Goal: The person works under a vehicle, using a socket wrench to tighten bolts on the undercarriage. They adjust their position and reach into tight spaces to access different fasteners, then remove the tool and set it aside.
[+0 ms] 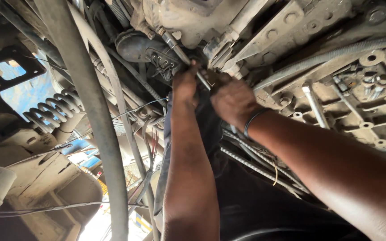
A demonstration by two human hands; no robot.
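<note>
A long metal tool (182,51) is being gripped by 2 hands against the grimy underside of a vehicle's gearbox housing (291,31). The left hand (185,85) is being closed around its shaft, apparently steadying it, while the right hand (233,100) is being clenched beside it. A coil spring (52,109) is hanging well apart.
</note>
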